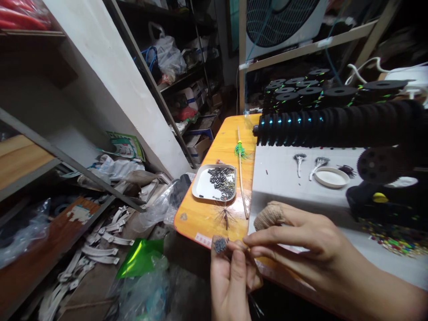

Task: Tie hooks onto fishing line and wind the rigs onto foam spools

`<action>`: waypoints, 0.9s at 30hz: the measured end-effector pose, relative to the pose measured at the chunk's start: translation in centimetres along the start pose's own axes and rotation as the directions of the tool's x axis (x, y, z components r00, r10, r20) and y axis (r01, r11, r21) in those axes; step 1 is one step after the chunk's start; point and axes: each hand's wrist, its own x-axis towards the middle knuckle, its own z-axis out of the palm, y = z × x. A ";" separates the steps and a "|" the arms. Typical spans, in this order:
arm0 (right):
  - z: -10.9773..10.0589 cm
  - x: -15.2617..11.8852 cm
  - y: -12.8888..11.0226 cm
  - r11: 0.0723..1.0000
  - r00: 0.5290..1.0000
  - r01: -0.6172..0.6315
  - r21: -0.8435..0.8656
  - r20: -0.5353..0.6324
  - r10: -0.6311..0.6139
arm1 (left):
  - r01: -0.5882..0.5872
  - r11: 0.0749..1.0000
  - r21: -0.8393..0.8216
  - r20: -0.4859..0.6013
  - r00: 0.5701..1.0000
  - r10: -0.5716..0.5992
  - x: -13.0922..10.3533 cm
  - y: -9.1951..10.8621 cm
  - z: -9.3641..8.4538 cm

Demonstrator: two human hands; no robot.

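"Two hands, then?"

"Two. The left hand (234,278), at the bottom centre of the frame, is closed around one bundle (220,244), whose grey, beady top shows above the fingers. The right hand (314,243), just beside it to the right, has its fingertips drawn narrow, close to the left thumb. Whether they pinch anything, I cannot tell."

"Any covering on them?"

"One tan wrap (269,216), around a finger of the right hand."

"And the counts on the tabletop (214,145)?"

"One white tray (201,179) in the middle of the frame, with dark little pieces (220,177) too many to count. One stick (243,191) with one green tuft (240,150). One dark tuft (226,219) below the tray. Two white-stemmed tufts (299,163) right of centre, the second near one round dish (331,183)."

"Where are the edges?"

"The tray sits close to the tabletop's left edge. The bundle is at the near edge, lower centre."

"Open room?"

"A bare orange strip above the tray, and bare white sheet (274,183) between the stick and the white-stemmed tufts. Further right, one black roller (334,125) overhangs the sheet."
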 end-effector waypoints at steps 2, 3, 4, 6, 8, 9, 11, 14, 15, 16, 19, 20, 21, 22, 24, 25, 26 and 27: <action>-0.1 0.1 -0.1 1.000 1.000 0.010 0.006 0.000 -0.010 | 0.006 1.000 0.002 -0.001 1.000 -0.006 0.0 0.0 0.1; -0.1 0.2 -0.2 1.000 1.000 0.007 -0.011 0.002 -0.007 | 0.007 1.000 -0.005 0.013 1.000 -0.007 0.0 0.0 0.1; -0.2 0.2 -0.2 0.999 1.000 0.000 -0.034 0.007 0.000 | 0.005 1.000 -0.016 0.034 0.999 -0.004 0.0 0.0 0.1; -0.3 0.2 -0.1 0.997 1.000 -0.011 -0.079 0.019 0.012 | -0.011 0.999 -0.047 0.089 0.996 0.015 0.1 0.1 0.0; -0.3 0.1 0.0 0.995 1.000 -0.003 -0.101 0.023 0.005 | -0.031 0.997 -0.073 0.132 0.990 0.041 0.3 0.1 -0.1; -0.3 0.1 0.1 0.994 1.000 0.007 -0.108 0.023 -0.005 | -0.040 0.996 -0.080 0.141 0.989 0.051 0.3 0.1 -0.2; -0.2 0.0 0.2 0.993 1.000 0.019 -0.119 0.027 -0.016 | -0.048 0.995 -0.091 0.146 0.987 0.061 0.4 0.1 -0.3; -0.1 0.0 0.2 0.995 1.000 0.007 -0.103 0.031 -0.004 | -0.037 0.995 -0.089 0.124 0.991 0.047 0.3 0.1 -0.2; -0.1 0.0 0.2 0.996 1.000 0.005 -0.086 0.028 -0.003 | -0.024 0.997 -0.078 0.104 0.994 0.032 0.3 0.1 -0.2; -0.1 0.1 0.1 0.998 1.000 0.010 -0.067 0.018 -0.009 | -0.007 0.998 -0.063 0.079 0.997 0.012 0.2 0.1 -0.1; -0.2 0.5 -0.5 1.000 1.000 0.006 -0.022 0.019 -0.006 | 0.029 1.000 -0.003 -0.025 0.999 -0.029 -0.1 -0.1 0.1; -0.2 0.6 -0.7 1.000 1.000 0.004 -0.020 0.027 -0.004 | 0.029 0.999 0.016 -0.064 0.998 -0.028 -0.2 -0.3 0.2; -0.2 0.7 -0.9 1.000 0.999 -0.002 -0.027 0.035 0.003 | 0.017 0.999 0.033 -0.103 0.995 -0.014 -0.3 -0.4 0.2; -0.2 0.7 -1.1 0.999 0.999 -0.012 -0.045 0.046 0.014 | -0.010 0.999 0.045 -0.139 0.990 0.016 -0.3 -0.5 0.2; -0.2 0.6 -1.5 0.995 0.997 -0.033 -0.097 0.069 0.040 | -0.121 0.991 0.057 -0.169 0.977 0.129 -0.2 -0.7 0.2; -0.1 0.5 -1.6 0.991 0.995 -0.050 -0.123 0.083 0.060 | -0.197 0.979 0.056 -0.157 0.966 0.204 -0.1 -0.8 0.2; -0.1 0.3 -1.8 0.988 0.992 -0.064 -0.139 0.096 0.077 | -0.276 0.960 0.051 -0.135 0.950 0.280 0.1 -0.9 0.1; -0.1 0.2 -1.9 0.987 0.991 -0.072 -0.147 0.104 0.088 | -0.346 0.937 0.043 -0.112 0.931 0.349 0.2 -0.9 0.1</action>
